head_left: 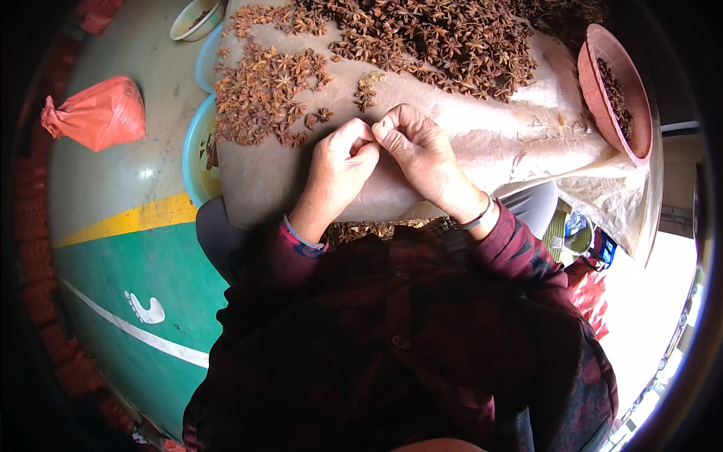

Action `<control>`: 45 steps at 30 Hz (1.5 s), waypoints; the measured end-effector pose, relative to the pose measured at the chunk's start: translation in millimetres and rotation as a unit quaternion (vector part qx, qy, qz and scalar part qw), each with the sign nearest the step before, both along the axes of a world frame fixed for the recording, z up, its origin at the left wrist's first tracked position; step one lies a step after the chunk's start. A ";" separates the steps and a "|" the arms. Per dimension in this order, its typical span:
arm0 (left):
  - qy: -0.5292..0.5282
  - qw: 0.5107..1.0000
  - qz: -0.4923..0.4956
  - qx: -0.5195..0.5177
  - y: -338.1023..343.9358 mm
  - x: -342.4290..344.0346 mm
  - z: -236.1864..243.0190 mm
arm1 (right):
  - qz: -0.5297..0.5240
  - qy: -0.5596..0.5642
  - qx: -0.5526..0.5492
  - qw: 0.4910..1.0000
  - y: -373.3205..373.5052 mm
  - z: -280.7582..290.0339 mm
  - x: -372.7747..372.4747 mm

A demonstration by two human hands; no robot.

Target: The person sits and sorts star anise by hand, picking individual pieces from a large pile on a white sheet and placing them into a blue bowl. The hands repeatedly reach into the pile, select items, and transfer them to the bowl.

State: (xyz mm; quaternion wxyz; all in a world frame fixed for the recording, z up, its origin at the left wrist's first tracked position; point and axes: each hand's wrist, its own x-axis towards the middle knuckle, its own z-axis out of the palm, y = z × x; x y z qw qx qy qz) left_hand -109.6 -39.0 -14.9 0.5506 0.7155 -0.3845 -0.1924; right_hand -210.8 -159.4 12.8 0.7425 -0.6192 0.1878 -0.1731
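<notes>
My left hand (340,166) and my right hand (419,157) meet at the fingertips above a sheet-covered work surface (482,143). Both are pinched closed; anything between the fingers is hidden or too small to name. Just beyond them lies a short cluster of paler star anise (366,92). A loose patch of star anise (267,94) spreads to the upper left, and a large dark heap (437,45) fills the back of the surface.
A pink basket (641,135) with small dark pieces stands at the right. Blue-rimmed basins (197,147) and a small bowl (181,29) line the left. A red sack (113,113) lies on the painted floor (120,279). Bags (584,294) sit below, right.
</notes>
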 end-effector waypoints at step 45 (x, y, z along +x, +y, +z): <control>0.294 0.935 -0.197 0.009 30.3 10.9 60.8 | 0.215 0.037 -0.418 0.882 -44.6 39.7 -73.9</control>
